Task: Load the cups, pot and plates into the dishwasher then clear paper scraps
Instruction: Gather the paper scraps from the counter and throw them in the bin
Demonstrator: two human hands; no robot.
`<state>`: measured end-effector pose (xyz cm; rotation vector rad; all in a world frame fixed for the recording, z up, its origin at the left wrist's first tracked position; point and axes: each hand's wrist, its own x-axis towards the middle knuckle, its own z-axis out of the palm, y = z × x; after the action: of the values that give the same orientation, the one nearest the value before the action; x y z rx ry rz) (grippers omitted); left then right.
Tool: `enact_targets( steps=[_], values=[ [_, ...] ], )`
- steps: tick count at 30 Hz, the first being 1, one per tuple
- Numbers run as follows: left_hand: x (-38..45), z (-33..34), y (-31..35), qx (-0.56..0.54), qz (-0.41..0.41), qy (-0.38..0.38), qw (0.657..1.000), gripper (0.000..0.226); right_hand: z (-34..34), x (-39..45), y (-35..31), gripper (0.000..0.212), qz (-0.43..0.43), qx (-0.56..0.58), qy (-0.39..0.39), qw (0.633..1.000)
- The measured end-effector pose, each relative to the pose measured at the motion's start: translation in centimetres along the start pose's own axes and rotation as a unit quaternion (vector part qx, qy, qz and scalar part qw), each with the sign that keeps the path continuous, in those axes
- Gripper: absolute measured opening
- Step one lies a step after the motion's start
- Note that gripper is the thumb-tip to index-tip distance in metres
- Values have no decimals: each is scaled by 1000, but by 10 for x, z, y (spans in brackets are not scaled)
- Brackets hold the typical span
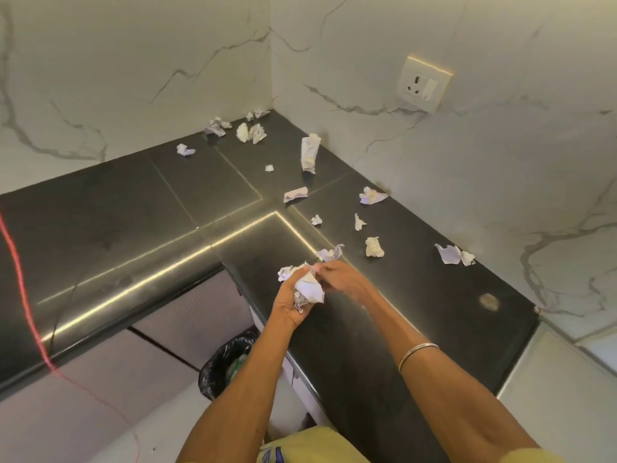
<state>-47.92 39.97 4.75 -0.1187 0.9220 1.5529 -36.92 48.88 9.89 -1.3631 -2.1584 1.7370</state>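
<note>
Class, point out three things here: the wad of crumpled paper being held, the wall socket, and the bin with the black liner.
Wad of crumpled white paper [309, 289], head view: its middle.
White wall socket [423, 83], head view: plate centre.
Bin with black plastic liner [222, 357], head view: liner's rim.

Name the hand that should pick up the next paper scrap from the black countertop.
Right hand, probably. The left hand already grips a wad of crumpled white paper, and most loose scraps, such as the cream crumpled scrap, lie on the right.
</note>
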Motion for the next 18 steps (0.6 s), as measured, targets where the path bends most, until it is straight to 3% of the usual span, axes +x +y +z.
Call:
enact_targets(
  steps=[2, 3, 5, 8, 11, 14, 18],
  values=[
    [-5, -11, 13, -23, 24, -2, 999, 53, 10, 9, -3, 35, 4, 100, 15, 995],
    [-8, -16, 20, -29, 31, 4, 999, 51, 16, 18, -2, 30, -11, 85, 54, 995],
    [-13, -26, 33, -40, 46, 10, 998, 38, 31, 35, 7, 20, -87, -20, 131, 987],
    [-21, -36, 48, -101, 62, 26, 993, 13, 59, 58, 21, 49, -150, -169, 114, 968],
    [-25, -43, 54, -129, 79, 43, 987, 19, 77, 47, 19, 44, -197, -260, 107, 939],
    [-25, -44, 51, -136, 91, 46, 985, 27, 76, 39, 21, 28, -193, -219, 153, 944],
    [-22, -38, 44, -148, 80, 40, 985, 29, 60, 29, 9, 9, -160, -75, 206, 962]
  ],
)
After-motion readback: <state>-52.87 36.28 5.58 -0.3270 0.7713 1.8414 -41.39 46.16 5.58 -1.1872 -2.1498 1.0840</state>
